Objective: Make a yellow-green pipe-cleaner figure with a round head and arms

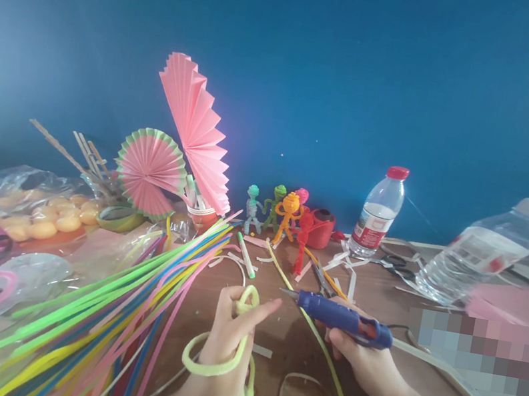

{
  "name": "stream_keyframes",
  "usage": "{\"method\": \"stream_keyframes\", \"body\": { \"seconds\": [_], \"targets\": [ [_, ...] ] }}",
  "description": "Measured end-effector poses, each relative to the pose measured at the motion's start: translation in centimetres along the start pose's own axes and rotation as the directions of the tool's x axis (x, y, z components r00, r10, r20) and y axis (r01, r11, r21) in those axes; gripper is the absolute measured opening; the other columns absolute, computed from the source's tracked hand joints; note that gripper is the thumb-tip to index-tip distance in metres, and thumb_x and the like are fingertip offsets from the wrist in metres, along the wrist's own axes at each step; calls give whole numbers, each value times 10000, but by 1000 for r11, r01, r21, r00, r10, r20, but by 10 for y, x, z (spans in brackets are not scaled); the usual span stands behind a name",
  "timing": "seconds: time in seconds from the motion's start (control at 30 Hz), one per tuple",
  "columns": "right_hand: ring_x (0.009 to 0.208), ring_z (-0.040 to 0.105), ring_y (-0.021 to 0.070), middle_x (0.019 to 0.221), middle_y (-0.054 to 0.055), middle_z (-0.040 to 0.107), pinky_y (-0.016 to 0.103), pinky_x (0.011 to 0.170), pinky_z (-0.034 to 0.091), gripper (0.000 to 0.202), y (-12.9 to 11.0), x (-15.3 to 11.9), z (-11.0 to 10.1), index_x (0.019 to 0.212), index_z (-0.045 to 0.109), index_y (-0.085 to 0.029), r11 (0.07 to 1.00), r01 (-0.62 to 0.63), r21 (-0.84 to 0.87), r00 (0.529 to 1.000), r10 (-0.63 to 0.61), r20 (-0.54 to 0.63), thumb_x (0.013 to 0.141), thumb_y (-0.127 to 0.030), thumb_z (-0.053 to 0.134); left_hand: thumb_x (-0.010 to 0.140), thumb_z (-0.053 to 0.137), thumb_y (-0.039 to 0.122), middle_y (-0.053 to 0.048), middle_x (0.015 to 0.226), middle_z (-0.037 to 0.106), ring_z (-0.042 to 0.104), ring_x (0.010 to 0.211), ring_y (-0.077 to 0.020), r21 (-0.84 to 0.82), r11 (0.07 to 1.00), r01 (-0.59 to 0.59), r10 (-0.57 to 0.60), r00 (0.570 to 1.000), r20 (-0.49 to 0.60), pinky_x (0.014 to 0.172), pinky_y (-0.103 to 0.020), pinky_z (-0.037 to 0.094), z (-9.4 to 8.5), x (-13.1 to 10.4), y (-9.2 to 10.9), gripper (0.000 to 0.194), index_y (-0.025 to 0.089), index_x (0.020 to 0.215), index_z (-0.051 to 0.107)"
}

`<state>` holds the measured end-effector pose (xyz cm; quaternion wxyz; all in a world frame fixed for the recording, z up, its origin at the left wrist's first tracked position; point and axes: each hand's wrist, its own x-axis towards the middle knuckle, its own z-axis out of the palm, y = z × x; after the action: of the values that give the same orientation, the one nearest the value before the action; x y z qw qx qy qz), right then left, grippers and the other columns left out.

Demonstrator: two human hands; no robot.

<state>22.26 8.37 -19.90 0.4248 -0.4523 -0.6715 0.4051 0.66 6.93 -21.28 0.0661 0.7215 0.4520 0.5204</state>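
My left hand (231, 334) is closed around a pale yellow pipe cleaner (209, 369). Part of it curls over the fingertips and a loop hangs round the hand, with loose ends dropping below the palm. Gripped in my right hand (359, 359) is a blue glue gun (340, 317), its nozzle pointing left towards my left index finger without touching it. Another yellow-green pipe cleaner (333, 378) lies on the table under the glue gun. Behind the hands stand several small pipe cleaner figures, among them an orange one (288, 214) and a red one (305, 235).
A thick bundle of coloured pipe cleaners (114, 308) spreads across the left. Pink paper fans (191, 132) rise behind it, beside bagged yellow-orange balls (58, 217). Scissors (322, 279) and a marker (246, 256) lie ahead. Two water bottles, one upright (377, 217) and one tilted (481, 251), stand right.
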Motion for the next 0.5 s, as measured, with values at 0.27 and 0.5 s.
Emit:
{"method": "stream_keyframes", "body": {
  "seconds": [0.27,0.5],
  "targets": [
    [484,435,111,625,-9,490,226,445,392,357,1,-1,2,717,486,-198,996,80,-35,997,-80,13,765,-552,487,873,380,212,-60,843,449,519,674,-161,-86,996,1,-7,998,-66,513,-306,555,11,6,3,353,342,1132,582],
    [495,423,127,608,-7,474,242,451,374,400,-5,0,1,779,524,-194,995,78,-56,996,-75,47,744,-591,483,855,420,149,-66,887,481,533,664,-150,-65,988,141,-129,979,157,472,-268,543,-17,12,26,399,339,1187,533]
  ]
}}
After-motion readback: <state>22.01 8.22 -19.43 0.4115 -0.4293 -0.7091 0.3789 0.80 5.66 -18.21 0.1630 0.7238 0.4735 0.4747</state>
